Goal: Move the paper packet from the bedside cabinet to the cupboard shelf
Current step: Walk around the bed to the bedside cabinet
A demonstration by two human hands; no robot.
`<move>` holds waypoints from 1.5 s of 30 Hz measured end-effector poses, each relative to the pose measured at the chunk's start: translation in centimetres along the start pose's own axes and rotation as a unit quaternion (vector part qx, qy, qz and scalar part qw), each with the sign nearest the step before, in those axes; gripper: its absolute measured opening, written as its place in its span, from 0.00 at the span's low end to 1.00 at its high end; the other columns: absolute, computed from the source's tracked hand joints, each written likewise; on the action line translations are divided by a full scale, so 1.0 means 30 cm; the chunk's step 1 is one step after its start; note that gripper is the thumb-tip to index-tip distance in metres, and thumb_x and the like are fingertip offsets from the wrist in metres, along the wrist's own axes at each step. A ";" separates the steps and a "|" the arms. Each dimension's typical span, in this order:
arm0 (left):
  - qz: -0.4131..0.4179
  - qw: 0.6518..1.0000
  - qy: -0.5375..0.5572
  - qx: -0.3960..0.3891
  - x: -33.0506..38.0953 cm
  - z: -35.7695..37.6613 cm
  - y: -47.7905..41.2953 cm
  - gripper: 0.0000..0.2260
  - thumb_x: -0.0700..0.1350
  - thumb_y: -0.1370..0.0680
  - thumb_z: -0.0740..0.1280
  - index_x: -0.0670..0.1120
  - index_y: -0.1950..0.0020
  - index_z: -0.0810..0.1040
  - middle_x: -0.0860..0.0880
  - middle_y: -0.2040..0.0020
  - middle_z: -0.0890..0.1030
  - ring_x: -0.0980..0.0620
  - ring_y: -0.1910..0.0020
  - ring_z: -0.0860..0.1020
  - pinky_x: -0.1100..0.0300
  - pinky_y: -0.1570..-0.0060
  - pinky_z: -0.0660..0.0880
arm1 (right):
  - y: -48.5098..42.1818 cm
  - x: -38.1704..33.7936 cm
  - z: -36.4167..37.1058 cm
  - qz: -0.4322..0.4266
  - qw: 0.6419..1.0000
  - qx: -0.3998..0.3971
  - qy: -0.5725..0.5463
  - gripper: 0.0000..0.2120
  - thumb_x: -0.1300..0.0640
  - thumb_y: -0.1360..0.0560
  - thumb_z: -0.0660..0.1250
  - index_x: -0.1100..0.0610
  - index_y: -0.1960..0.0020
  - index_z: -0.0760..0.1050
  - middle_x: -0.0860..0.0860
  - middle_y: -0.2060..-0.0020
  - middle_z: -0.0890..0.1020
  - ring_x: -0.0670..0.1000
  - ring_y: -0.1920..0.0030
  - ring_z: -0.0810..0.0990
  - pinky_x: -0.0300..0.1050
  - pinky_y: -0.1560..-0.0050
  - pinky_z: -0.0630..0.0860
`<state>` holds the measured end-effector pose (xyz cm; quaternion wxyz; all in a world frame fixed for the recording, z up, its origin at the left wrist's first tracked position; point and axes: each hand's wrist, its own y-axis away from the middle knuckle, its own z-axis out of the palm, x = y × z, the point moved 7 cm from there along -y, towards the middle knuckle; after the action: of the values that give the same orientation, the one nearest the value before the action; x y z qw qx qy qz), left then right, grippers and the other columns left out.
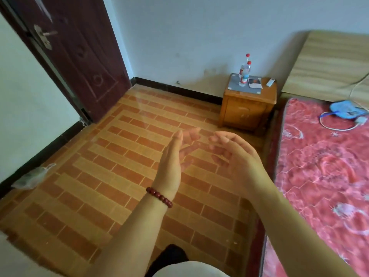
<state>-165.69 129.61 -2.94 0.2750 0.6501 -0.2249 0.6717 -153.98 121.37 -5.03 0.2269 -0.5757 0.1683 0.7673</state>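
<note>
The paper packet (255, 83), a small flat white-edged pack with a dark reddish face, lies on top of the wooden bedside cabinet (247, 110) against the far wall. My left hand (175, 156), with a red bead bracelet at the wrist, and my right hand (229, 150) are held out in front of me over the tiled floor, palms facing each other, fingers apart and blurred. Both hold nothing and are well short of the cabinet. No cupboard shelf is in view.
Two red-capped plastic bottles (245, 73) and a white remote (270, 82) share the cabinet top. A bed with a red patterned mattress (323, 166) runs along the right, carrying a blue item and cable (346, 112). A dark door (79, 56) stands at left; a plastic bag (33, 176) lies by the wall.
</note>
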 end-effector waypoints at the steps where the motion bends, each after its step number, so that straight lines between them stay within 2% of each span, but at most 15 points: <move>1: -0.003 1.000 0.000 -0.007 -0.010 0.013 -0.056 0.22 0.64 0.28 0.50 0.58 0.46 0.78 0.54 0.42 0.79 0.54 0.43 0.77 0.46 0.42 0.70 | -0.044 0.001 -0.027 0.000 1.000 0.011 0.003 0.11 0.45 0.28 0.68 0.47 0.49 0.81 0.46 0.51 0.84 0.49 0.48 0.82 0.39 0.54 0.77; 6: -0.021 0.999 0.006 -0.037 -0.058 0.079 -0.370 0.23 0.64 0.29 0.50 0.57 0.46 0.78 0.54 0.44 0.80 0.51 0.44 0.77 0.48 0.44 0.70 | -0.314 0.009 -0.148 0.005 0.998 0.057 0.007 0.12 0.45 0.29 0.68 0.48 0.49 0.82 0.47 0.52 0.85 0.50 0.49 0.83 0.51 0.44 0.77; 11: -0.010 0.997 0.004 -0.070 -0.008 0.129 -0.770 0.22 0.63 0.28 0.50 0.58 0.48 0.79 0.55 0.46 0.81 0.52 0.45 0.78 0.48 0.46 0.71 | -0.652 -0.039 -0.223 -0.001 0.995 0.096 0.021 0.12 0.43 0.32 0.69 0.46 0.52 0.82 0.46 0.53 0.85 0.50 0.48 0.83 0.45 0.49 0.77; 15: -0.003 0.995 0.000 -0.098 0.055 0.162 -1.073 0.22 0.64 0.28 0.50 0.59 0.48 0.79 0.54 0.43 0.80 0.53 0.44 0.78 0.45 0.44 0.71 | -0.913 -0.103 -0.273 -0.010 0.994 0.111 0.010 0.06 0.48 0.28 0.68 0.47 0.54 0.83 0.46 0.56 0.86 0.49 0.51 0.84 0.41 0.53 0.78; 18: -0.016 0.992 0.014 -0.122 0.067 0.210 -1.255 0.20 0.64 0.28 0.50 0.61 0.50 0.79 0.53 0.43 0.80 0.52 0.43 0.78 0.44 0.43 0.70 | -1.059 -0.126 -0.334 -0.020 0.991 0.133 -0.002 0.06 0.51 0.26 0.66 0.47 0.54 0.83 0.47 0.55 0.86 0.49 0.51 0.84 0.41 0.53 0.78; 22: -0.035 0.987 0.020 -0.157 0.026 0.298 -1.429 0.21 0.64 0.29 0.51 0.60 0.50 0.79 0.52 0.42 0.80 0.51 0.43 0.78 0.43 0.41 0.69 | -1.190 -0.117 -0.438 -0.016 0.986 0.165 -0.021 0.05 0.51 0.26 0.68 0.47 0.53 0.83 0.47 0.55 0.86 0.49 0.51 0.84 0.41 0.54 0.79; 25: -0.049 0.981 0.021 -0.187 -0.004 0.390 -1.571 0.21 0.65 0.29 0.51 0.59 0.49 0.79 0.51 0.42 0.80 0.50 0.42 0.77 0.42 0.41 0.68 | -1.297 -0.122 -0.544 -0.016 0.981 0.192 -0.039 0.07 0.50 0.28 0.69 0.49 0.53 0.83 0.48 0.55 0.86 0.49 0.51 0.84 0.40 0.53 0.78; 31: -0.045 0.973 0.005 -0.225 -0.013 0.615 -1.909 0.23 0.69 0.34 0.52 0.62 0.51 0.80 0.55 0.43 0.80 0.53 0.43 0.77 0.49 0.46 0.70 | -1.575 -0.145 -0.806 -0.005 0.973 0.228 -0.040 0.06 0.49 0.29 0.69 0.47 0.54 0.82 0.46 0.55 0.85 0.49 0.48 0.82 0.42 0.50 0.76; 36: -0.070 0.971 0.005 -0.228 0.002 0.844 -2.205 0.23 0.67 0.31 0.52 0.59 0.49 0.79 0.54 0.44 0.81 0.55 0.44 0.78 0.51 0.47 0.69 | -1.830 -0.239 -1.042 -0.009 0.973 0.225 -0.048 0.07 0.49 0.29 0.69 0.49 0.53 0.81 0.47 0.54 0.84 0.48 0.49 0.81 0.42 0.48 0.75; 40: -0.061 0.968 -0.005 -0.242 0.013 1.018 -2.401 0.23 0.67 0.31 0.51 0.60 0.49 0.80 0.55 0.43 0.80 0.54 0.45 0.78 0.53 0.49 0.71 | -1.983 -0.323 -1.230 -0.017 0.969 0.243 -0.034 0.11 0.47 0.33 0.72 0.49 0.53 0.81 0.47 0.54 0.84 0.46 0.52 0.82 0.39 0.51 0.76; 42: -0.074 0.967 -0.007 -0.243 -0.004 1.085 -2.473 0.21 0.66 0.29 0.52 0.61 0.51 0.80 0.55 0.43 0.80 0.53 0.45 0.78 0.53 0.49 0.72 | -2.034 -0.336 -1.310 -0.010 0.967 0.254 -0.034 0.09 0.48 0.33 0.72 0.48 0.55 0.81 0.46 0.56 0.85 0.45 0.53 0.83 0.39 0.53 0.76; 45: -0.081 0.968 -0.019 -0.236 -0.034 1.160 -2.582 0.19 0.65 0.27 0.55 0.59 0.48 0.79 0.53 0.41 0.79 0.52 0.43 0.78 0.50 0.46 0.73 | -2.107 -0.347 -1.415 -0.006 0.963 0.268 -0.038 0.06 0.48 0.32 0.71 0.46 0.56 0.82 0.45 0.56 0.85 0.44 0.53 0.83 0.40 0.52 0.75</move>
<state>-88.33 164.50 -6.40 0.4699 0.5954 -0.3285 0.5628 -83.02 150.83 -6.75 0.3839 -0.4648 0.3559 0.7141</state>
